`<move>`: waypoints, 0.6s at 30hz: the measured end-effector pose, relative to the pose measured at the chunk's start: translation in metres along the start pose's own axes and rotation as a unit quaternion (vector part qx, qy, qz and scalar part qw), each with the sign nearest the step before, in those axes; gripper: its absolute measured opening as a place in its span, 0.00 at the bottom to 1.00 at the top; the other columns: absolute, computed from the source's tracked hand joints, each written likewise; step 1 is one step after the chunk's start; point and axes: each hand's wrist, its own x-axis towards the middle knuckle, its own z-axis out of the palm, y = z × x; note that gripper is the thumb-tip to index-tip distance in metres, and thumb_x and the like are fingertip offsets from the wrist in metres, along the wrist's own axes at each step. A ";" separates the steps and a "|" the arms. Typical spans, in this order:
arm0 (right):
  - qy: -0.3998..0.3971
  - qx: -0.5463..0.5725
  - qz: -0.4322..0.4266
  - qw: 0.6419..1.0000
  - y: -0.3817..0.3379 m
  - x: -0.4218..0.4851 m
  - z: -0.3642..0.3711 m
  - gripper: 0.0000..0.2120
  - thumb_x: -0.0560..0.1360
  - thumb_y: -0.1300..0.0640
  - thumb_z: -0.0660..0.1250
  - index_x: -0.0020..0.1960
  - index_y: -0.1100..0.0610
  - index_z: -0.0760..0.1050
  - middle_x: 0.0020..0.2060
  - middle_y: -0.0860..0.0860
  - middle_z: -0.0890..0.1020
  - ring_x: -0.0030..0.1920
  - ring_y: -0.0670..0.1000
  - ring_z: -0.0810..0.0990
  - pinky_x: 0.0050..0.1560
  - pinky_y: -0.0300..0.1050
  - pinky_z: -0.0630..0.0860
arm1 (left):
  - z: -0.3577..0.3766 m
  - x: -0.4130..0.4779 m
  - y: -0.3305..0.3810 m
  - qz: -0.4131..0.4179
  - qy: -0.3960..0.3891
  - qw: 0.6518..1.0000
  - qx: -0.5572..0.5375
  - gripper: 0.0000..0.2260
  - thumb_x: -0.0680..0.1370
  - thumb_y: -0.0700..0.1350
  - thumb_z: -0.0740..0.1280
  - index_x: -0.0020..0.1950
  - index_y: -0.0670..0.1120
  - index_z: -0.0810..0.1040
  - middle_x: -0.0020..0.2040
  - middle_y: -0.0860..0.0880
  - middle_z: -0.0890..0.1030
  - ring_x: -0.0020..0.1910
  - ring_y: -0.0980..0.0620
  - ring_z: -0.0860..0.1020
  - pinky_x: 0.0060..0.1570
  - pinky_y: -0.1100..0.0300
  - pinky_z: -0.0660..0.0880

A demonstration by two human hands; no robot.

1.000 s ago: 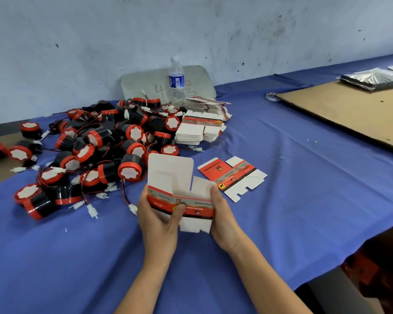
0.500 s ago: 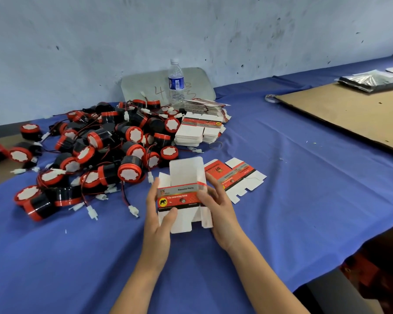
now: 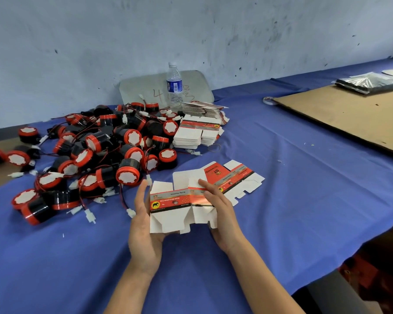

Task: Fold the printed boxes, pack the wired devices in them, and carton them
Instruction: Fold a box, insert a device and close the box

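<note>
While it is held just above the blue tablecloth [image 3: 281,200], a half-opened printed box [image 3: 175,207] is seen between both hands near the table's front edge. Its red and grey band is turned upward, and its white flaps are spread at the near and far ends. The left hand [image 3: 145,230] is kept nearly flat, with straight fingers laid along the box's left side and the near flaps resting on the palm. The right hand [image 3: 221,214] is curled round the box's right side, one finger laid across the upper flaps, so that this panel is gripped. Just beyond the right hand, a flat box blank [image 3: 236,177] is left lying on the cloth, printed side up. To the left, a loose heap of wired devices [image 3: 104,152], black with red caps and thin leads, is spread over the cloth. At the heap's far right edge a stack of unfolded boxes [image 3: 191,134] is placed. Behind it, a water bottle [image 3: 174,85] is stood upright in front of a grey board [image 3: 141,89] that is leaned on the wall. A brown cardboard sheet [image 3: 349,118] is laid at the far right, with a silvery bag [image 3: 368,82] at its far end.
</note>
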 end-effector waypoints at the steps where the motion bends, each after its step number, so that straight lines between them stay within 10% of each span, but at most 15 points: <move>1: -0.007 0.014 0.011 1.000 -0.001 0.000 0.000 0.13 0.77 0.60 0.64 0.59 0.53 0.80 0.55 0.51 0.83 0.55 0.51 0.82 0.52 0.44 0.77 | 0.000 0.000 0.001 -0.007 0.005 1.000 -0.012 0.20 0.77 0.54 0.54 0.68 0.65 0.71 0.70 0.46 0.73 0.61 0.43 0.78 0.38 0.48 0.79; 5: -0.015 -0.009 0.038 0.999 -0.003 -0.002 0.002 0.13 0.78 0.59 0.63 0.61 0.55 0.79 0.54 0.52 0.84 0.51 0.48 0.83 0.42 0.39 0.78 | 0.016 -0.008 0.012 -0.045 0.020 0.999 -0.021 0.20 0.83 0.47 0.48 0.74 0.55 0.66 0.70 0.50 0.74 0.68 0.46 0.72 0.58 0.41 0.72; 10: -0.100 0.036 0.056 0.993 -0.005 -0.008 0.008 0.22 0.78 0.49 0.62 0.71 0.51 0.69 0.64 0.53 0.78 0.65 0.53 0.77 0.59 0.47 0.75 | 0.020 0.002 0.015 0.017 -0.028 0.981 0.189 0.20 0.83 0.34 0.51 0.76 0.38 0.57 0.79 0.47 0.51 0.78 0.53 0.52 0.70 0.62 0.56; 15: -0.190 0.153 0.099 0.965 -0.006 -0.012 0.013 0.20 0.82 0.47 0.55 0.72 0.35 0.63 0.72 0.52 0.70 0.71 0.56 0.70 0.71 0.53 0.66 | 0.037 -0.007 0.017 0.031 -0.029 0.957 0.287 0.23 0.81 0.42 0.51 0.76 0.42 0.55 0.78 0.54 0.40 0.64 0.84 0.47 0.60 0.82 0.58; 18: -0.153 0.097 0.043 0.983 -0.003 -0.009 0.009 0.20 0.79 0.48 0.59 0.70 0.40 0.69 0.77 0.46 0.60 0.72 0.52 0.68 0.71 0.56 0.67 | 0.020 -0.015 0.006 0.125 -0.073 0.945 0.294 0.29 0.79 0.62 0.57 0.76 0.48 0.60 0.77 0.64 0.39 0.74 0.71 0.47 0.67 0.75 0.59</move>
